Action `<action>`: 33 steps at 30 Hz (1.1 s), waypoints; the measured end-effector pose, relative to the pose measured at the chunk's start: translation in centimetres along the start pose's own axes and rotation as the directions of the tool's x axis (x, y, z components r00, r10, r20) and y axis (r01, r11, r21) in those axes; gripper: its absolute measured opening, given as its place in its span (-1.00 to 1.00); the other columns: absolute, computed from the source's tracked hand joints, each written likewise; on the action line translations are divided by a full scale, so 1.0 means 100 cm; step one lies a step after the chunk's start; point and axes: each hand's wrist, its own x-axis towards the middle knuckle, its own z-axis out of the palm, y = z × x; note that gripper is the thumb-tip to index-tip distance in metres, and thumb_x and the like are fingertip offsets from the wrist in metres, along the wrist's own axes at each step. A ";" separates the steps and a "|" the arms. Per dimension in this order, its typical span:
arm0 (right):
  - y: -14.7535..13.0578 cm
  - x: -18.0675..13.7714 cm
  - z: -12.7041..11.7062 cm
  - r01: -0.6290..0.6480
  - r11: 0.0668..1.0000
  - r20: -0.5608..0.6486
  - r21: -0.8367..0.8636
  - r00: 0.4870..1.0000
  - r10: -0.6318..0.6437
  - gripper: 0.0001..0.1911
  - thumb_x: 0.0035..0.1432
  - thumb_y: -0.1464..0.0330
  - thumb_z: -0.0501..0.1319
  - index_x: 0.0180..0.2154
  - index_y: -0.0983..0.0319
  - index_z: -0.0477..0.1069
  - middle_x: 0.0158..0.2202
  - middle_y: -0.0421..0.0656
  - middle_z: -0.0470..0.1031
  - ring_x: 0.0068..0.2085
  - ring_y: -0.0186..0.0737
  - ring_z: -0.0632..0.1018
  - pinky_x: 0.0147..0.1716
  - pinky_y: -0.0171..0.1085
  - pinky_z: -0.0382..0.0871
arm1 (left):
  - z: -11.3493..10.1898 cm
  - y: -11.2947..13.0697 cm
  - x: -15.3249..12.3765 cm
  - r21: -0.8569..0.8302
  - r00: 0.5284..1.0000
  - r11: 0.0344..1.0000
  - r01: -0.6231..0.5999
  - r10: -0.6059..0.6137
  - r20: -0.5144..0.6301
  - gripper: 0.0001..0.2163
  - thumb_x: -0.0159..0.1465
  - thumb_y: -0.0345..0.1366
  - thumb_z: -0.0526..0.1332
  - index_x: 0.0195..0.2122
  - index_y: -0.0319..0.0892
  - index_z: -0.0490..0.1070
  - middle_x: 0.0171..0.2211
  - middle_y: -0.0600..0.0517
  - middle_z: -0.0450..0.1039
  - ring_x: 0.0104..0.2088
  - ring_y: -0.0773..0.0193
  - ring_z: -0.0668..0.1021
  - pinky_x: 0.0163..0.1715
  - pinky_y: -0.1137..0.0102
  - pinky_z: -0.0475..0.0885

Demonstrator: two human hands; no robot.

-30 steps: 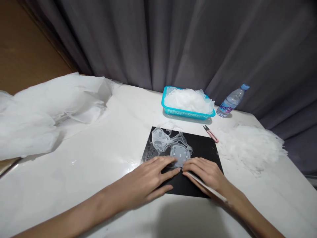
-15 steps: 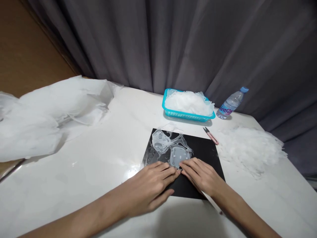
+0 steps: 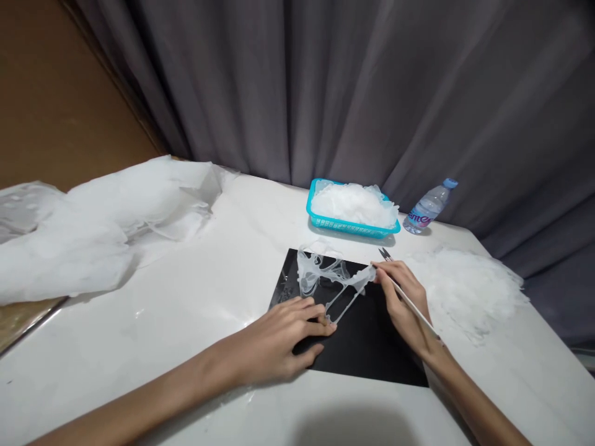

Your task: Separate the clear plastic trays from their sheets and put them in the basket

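Note:
A thin translucent rubbery sheet with cut-outs (image 3: 313,269) lies crumpled over a black board (image 3: 367,334). With thumb and fingers, my right hand (image 3: 409,303) pinches its right corner, raised off the board. The same hand also has a slim white stick (image 3: 416,310) lying across it. From the raised corner, two thin strands stretch down to my left hand (image 3: 290,328). That hand lies flat on the board's near left part, fingertips pressing the strand ends and thumb apart. What lies beneath its fingers is hidden.
A turquoise basket (image 3: 356,232) holds white translucent pieces, beside a water bottle (image 3: 425,210). Small snips (image 3: 385,254) lie behind my right hand. A pile of translucent pieces (image 3: 474,291) is at right, white plastic bags (image 3: 139,204) at left. A grey curtain (image 3: 325,93) hangs behind.
My right hand has moved up and right, pulling the sheet's near part off the board and stretching it. My left hand has stayed near the same spot. The view has shifted slightly.

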 end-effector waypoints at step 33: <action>-0.036 -0.045 0.026 -0.144 0.977 0.383 0.159 0.921 0.074 -0.87 0.52 0.32 -0.02 -0.04 0.11 0.28 -0.02 -0.08 0.33 0.08 -0.16 0.42 0.14 -0.13 0.38 | 0.022 0.006 0.026 -0.934 0.799 0.353 -0.052 -0.546 -0.251 -0.69 0.19 -0.12 0.47 -0.18 -0.20 0.52 -0.22 -0.04 0.64 -0.20 0.16 0.64 -0.16 0.39 0.50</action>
